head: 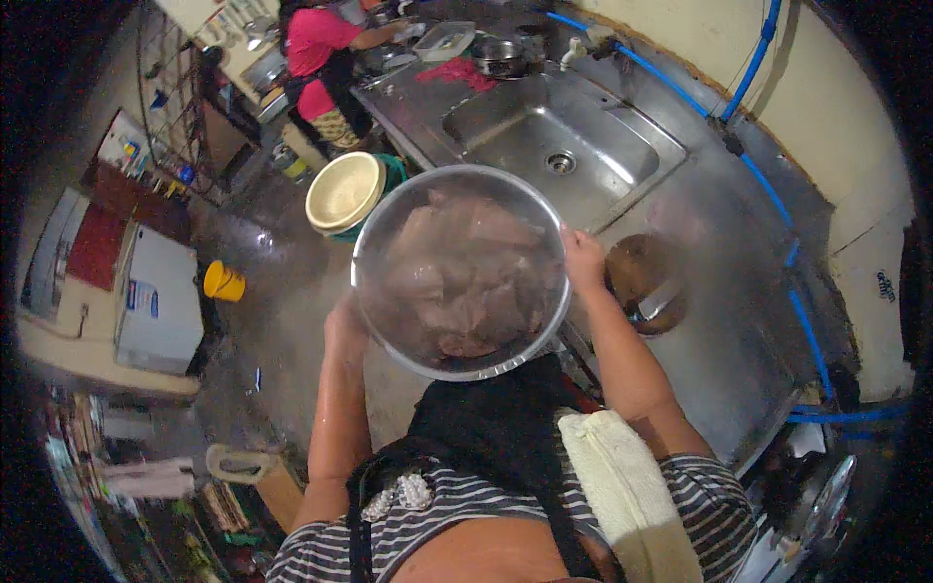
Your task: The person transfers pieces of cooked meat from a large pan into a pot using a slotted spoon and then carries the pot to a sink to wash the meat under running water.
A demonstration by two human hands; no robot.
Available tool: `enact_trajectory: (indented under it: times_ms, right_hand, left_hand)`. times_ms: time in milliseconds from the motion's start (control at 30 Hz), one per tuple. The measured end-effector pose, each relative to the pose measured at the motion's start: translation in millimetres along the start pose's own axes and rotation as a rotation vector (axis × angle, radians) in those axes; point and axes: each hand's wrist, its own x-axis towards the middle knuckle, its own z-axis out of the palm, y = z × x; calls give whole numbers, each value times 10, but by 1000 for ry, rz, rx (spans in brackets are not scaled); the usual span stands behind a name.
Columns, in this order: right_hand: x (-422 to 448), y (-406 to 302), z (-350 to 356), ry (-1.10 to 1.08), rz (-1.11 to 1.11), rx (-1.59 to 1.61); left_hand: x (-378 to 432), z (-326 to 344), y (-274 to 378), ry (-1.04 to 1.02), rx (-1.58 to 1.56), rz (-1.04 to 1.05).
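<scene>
Between my two hands is a large round metal basin [536, 351], held up in front of my apron. Pieces of what looks like raw meat [466, 284] fill it; blur keeps me from telling the kind. My right hand [583, 256] grips the rim on the right side. On the left, my left hand [345, 321] holds the basin's side, its fingers hidden behind the wall. Just right of my right hand, a knife [657, 300] with a broad blade lies on a round brown chopping board [630, 262] on the steel counter.
A steel sink [503, 131] with a drain lies beyond the basin. Cream plastic basins [342, 191] are stacked at the left, near a yellow bucket [224, 281] on the floor. A person in a pink shirt [315, 42] works at the far counter, beside a metal pot [500, 58].
</scene>
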Motion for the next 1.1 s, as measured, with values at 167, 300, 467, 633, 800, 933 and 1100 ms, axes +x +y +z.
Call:
enact_trajectory:
  times_ms: [167, 300, 467, 633, 800, 933, 1100]
  right_hand:
    - [668, 256, 89, 123, 97, -174]
    - [1144, 239, 224, 211, 153, -196]
    - [1788, 828, 175, 226, 438, -457]
    - [2136, 1117, 504, 248, 797, 513]
    - [2413, 1241, 899, 72, 845, 624]
    - [2464, 1363, 1173, 32, 857, 658]
    - [2394, 1492, 1372, -5, 880, 649]
  left_hand:
    - [1001, 895, 819, -18, -10, 37]
    - [2548, 989, 540, -289, -143, -95]
    - [3397, 1923, 1120, -296, 92, -129]
    - [4911, 2440, 935, -600, 484, 2]
    - [6354, 2933, 386, -949, 687, 242]
    - [6670, 3564, 446, -1118, 1052, 888]
    - [6153, 4364, 1028, -1077, 976, 522]
